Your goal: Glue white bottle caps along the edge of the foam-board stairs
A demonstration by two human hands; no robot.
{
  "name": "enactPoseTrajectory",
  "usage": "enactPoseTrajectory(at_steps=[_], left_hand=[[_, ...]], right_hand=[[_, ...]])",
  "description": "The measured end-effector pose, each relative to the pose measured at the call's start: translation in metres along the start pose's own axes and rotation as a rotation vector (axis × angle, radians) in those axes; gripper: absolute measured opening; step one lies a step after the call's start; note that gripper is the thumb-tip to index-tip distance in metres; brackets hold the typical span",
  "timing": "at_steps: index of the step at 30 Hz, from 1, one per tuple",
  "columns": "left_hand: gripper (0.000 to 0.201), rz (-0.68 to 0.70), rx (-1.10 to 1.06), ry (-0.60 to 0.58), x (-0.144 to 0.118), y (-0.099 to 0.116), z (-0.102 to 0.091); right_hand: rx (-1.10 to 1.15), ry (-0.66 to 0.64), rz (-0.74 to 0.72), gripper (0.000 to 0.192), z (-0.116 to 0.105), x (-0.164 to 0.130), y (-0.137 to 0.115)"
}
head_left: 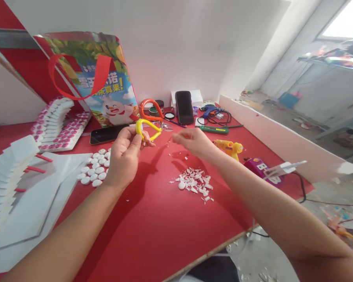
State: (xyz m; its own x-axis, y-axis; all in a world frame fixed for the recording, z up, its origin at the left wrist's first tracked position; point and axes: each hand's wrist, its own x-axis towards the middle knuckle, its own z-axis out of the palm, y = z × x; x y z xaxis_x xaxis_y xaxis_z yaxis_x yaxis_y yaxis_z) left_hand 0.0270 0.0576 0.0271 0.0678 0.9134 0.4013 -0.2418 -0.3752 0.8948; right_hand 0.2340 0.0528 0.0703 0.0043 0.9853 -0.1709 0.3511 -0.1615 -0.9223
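My left hand (pixel 126 152) is closed around the yellow-handled scissors (pixel 140 127), whose short metal blades point right. Just right of the blade tips, my right hand (pixel 195 141) is raised over the red table with its fingers pinched together. Whatever it holds, if anything, is too small to make out. Below that hand lies a heap of white plastic scraps (pixel 195 181), with a few bits scattered around it. Several white round discs (pixel 94 170) sit in a cluster left of my left wrist.
Behind my hands are orange-handled scissors (pixel 150 117), a propped-up phone (pixel 184 107), a flat phone (pixel 106 134) and a green utility knife (pixel 214 129). To the right lies a yellow glue gun (pixel 228 147). A printed bag (pixel 114 92) and stacked white foam pieces (pixel 2 176) stand left.
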Motion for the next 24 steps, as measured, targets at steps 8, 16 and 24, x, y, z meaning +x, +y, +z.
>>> enactPoseTrajectory(at_steps=[8, 16, 24], left_hand=[[0.010, 0.000, 0.089, -0.109, -0.011, 0.010, 0.007], [0.008, -0.010, 0.071, -0.113, -0.018, 0.011, 0.010], [0.008, 0.003, -0.038, -0.062, -0.010, 0.011, 0.014]], right_hand=[[0.529, 0.008, 0.269, 0.051, 0.030, 0.032, -0.004], [0.500, 0.129, 0.174, 0.044, 0.035, 0.024, -0.005], [0.573, -0.166, 0.240, 0.029, 0.025, -0.016, 0.007]])
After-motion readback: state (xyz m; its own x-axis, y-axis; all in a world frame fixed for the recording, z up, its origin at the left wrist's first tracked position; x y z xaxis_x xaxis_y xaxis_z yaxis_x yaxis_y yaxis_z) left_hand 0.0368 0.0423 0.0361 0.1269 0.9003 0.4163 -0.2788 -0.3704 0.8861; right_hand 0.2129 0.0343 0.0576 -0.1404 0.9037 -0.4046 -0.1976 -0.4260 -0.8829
